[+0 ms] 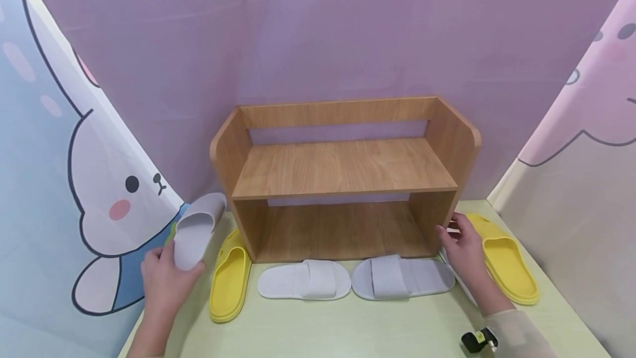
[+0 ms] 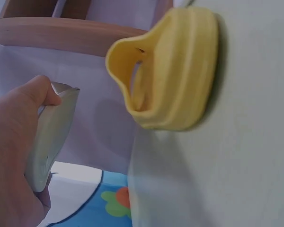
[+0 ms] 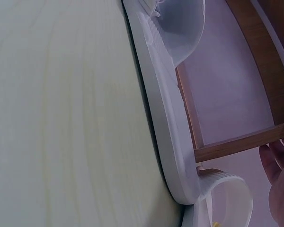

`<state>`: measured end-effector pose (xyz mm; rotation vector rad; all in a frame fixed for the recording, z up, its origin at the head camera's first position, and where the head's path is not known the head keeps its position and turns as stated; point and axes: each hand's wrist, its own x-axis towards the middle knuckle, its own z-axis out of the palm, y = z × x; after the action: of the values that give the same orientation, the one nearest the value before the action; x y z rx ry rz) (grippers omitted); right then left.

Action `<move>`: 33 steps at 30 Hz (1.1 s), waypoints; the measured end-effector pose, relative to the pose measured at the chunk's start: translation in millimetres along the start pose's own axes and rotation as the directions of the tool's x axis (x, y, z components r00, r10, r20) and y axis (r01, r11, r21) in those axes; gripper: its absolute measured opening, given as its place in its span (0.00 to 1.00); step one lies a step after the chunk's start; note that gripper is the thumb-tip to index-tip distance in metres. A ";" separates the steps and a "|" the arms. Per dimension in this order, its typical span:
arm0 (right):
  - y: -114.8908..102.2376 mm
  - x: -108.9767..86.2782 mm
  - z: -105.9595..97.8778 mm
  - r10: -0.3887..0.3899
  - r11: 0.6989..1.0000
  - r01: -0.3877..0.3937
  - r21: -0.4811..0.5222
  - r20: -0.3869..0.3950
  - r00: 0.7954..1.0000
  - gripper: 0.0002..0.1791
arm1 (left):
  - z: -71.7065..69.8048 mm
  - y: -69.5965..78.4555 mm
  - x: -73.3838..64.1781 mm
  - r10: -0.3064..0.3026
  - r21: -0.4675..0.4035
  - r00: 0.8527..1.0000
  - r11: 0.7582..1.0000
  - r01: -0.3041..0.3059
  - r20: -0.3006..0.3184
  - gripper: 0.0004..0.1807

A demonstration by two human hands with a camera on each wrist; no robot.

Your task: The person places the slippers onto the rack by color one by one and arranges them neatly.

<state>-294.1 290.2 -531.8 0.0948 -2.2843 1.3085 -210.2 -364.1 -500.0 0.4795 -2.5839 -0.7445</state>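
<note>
My left hand (image 1: 168,276) grips a pale grey slipper (image 1: 192,239) at its heel end, raised beside the shelf's left end, toe pointing up and away. In the left wrist view, the thumb and fingers wrap the edges of the sole. My right hand (image 1: 464,250) is at the right side panel of a two-tier wooden shelf (image 1: 343,167). The right wrist view shows its thumb and fingers on opposite faces of the panel's front edge, pinching it. Behind that hand a white slipper (image 3: 239,201) is partly hidden.
A yellow clog (image 1: 231,286) stands left of the shelf, another yellow clog (image 1: 509,264) to the right. Along the front lie a white slipper (image 1: 318,280) and a grey slipper (image 1: 392,278). Printed cloth (image 1: 119,181) hangs at the left; purple cloth (image 1: 338,32) hangs behind.
</note>
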 end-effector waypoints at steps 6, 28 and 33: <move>2.9 -0.6 1.8 -0.005 1.000 0.005 0.007 -0.022 1.000 0.22 | -5.5 9.5 2.5 0.081 -0.034 0.994 0.996 -0.084 -0.076 0.49; 6.9 -0.2 5.4 -0.042 0.999 0.043 0.024 -0.054 0.998 0.22 | -31.6 47.9 5.3 0.102 -0.084 0.987 0.990 -0.113 -0.128 0.51; 6.3 -0.6 5.7 -0.034 0.999 0.036 0.027 -0.056 0.998 0.21 | -39.2 55.8 5.3 0.113 -0.092 0.981 0.987 -0.128 -0.158 0.49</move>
<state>-297.6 288.8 -539.4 0.1068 -2.2088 1.3095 -208.1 -338.5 -436.6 0.3312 -2.3958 -0.7623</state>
